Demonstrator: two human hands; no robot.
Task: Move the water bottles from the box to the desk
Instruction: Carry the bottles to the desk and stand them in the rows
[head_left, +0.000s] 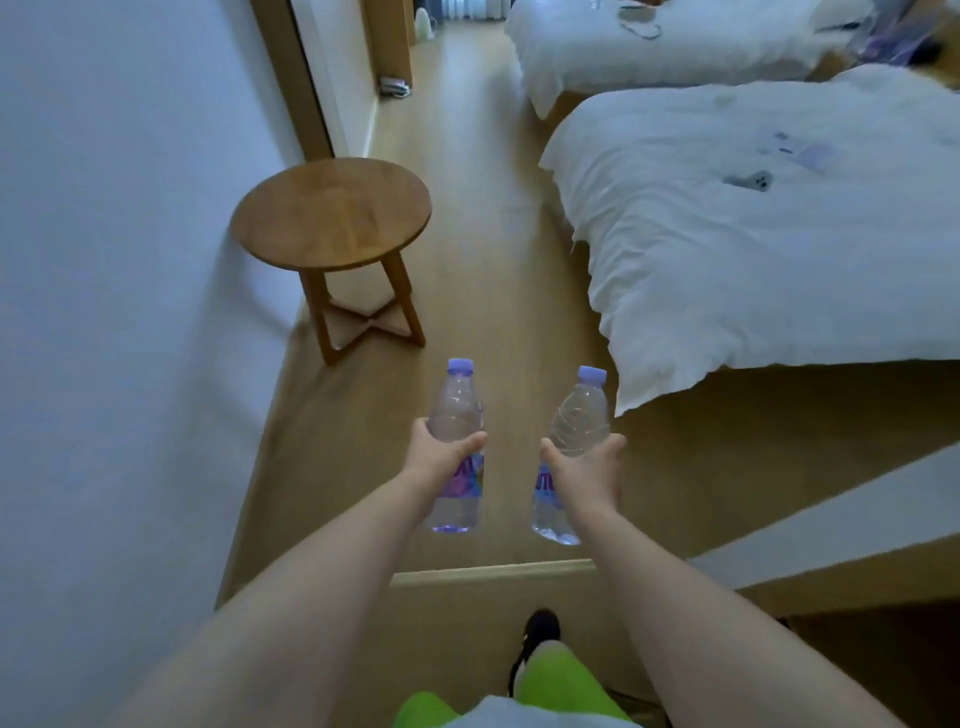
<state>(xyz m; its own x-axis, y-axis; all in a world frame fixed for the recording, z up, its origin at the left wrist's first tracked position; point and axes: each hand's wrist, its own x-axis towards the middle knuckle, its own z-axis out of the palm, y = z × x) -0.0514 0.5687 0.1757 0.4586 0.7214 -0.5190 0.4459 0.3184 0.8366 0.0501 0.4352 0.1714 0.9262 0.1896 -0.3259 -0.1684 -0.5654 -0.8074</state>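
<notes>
Midway: the left hand (439, 452) grasps one clear plastic water bottle with a lilac cap (457, 410), the right hand (587, 467) another (576, 421), fingers wrapped round each, carried above the wooden floor (493, 208). Neither box nor desk shows.

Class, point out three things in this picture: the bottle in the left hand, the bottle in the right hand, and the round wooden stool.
left-hand bottle (456, 410): head view, clear upper body.
right-hand bottle (581, 418): head view, ribbed upper body.
round wooden stool (332, 213): head view, middle of the seat.
</notes>
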